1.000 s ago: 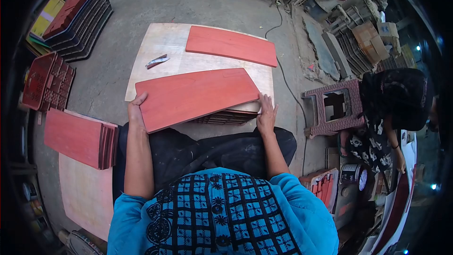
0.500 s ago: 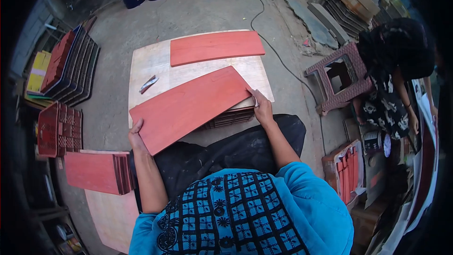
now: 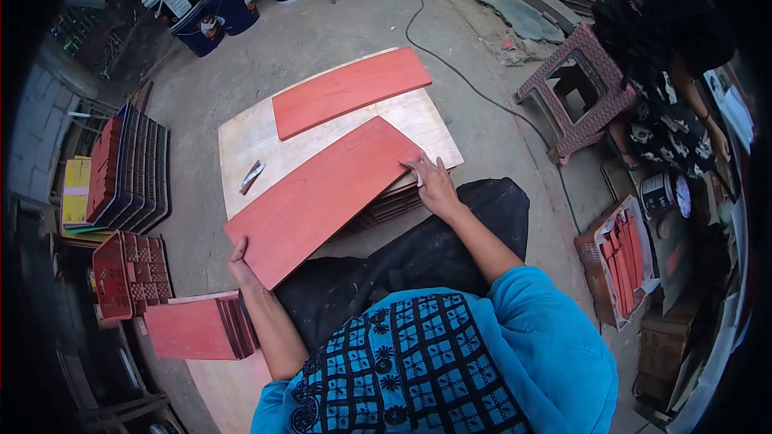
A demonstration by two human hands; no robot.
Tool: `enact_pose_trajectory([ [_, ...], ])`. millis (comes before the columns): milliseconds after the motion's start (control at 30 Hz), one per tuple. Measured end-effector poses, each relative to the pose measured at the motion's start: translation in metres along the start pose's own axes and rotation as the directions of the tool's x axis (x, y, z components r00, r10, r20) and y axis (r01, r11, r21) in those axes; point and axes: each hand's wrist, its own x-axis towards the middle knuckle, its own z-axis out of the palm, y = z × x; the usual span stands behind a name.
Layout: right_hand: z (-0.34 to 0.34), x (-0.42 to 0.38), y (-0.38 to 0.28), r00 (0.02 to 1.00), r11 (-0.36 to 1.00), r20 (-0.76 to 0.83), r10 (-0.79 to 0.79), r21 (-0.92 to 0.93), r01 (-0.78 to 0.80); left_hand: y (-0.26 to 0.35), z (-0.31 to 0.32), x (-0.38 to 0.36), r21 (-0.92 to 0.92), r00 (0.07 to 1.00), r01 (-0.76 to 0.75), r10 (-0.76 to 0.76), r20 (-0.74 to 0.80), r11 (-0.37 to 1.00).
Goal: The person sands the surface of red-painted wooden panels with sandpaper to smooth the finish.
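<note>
Pinching near red board [image 3: 322,201] by lower left corner in left hand [image 3: 242,266] grip; touching opposite end with right hand [image 3: 437,190], pinching pale scrap [image 3: 419,179]. Facing far red board [image 3: 354,92] on bench [image 3: 248,143].

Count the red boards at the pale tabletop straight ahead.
2. The near board has the left hand at one end, right hand at the other; the far board lies on the tabletop, toward its far side. Any underneath would be hidden.
</note>
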Motion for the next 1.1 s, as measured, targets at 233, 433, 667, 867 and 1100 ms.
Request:
enact_pose_trajectory([
  [233, -0.005, 0.003, 0.002, 0.999, 0.998, -0.036, 0.033, 0.047, -0.031, 0.001, 0.010, -0.004, 0.015, 1.000, -0.016, 0.016, -0.003, 1.000],
  [433, -0.010, 0.019, 0.019, 0.979, 0.999, -0.198, 0.048, 0.013, -0.046, 0.001, 0.012, -0.008, 0.012, 1.000, 0.005, -0.005, -0.023, 1.000],
  [667, 0.008, -0.007, -0.036, 0.963, 0.948, -0.096, -0.250, 0.179, 0.264, 0.001, 0.009, -0.006, 0.017, 1.000, -0.018, 0.018, -0.010, 1.000],
  [867, 0.005, 0.022, -0.001, 0.978, 0.999, -0.210, -0.007, 0.038, 0.016, -0.001, 0.004, 0.000, -0.034, 1.000, -0.019, 0.019, -0.010, 0.999],
  [1100, 0.016, -0.012, -0.065, 0.878, 0.839, -0.088, -0.471, 0.264, 0.476, 0.012, 0.038, -0.009, -0.063, 0.999, -0.044, 0.043, -0.015, 0.997],
])
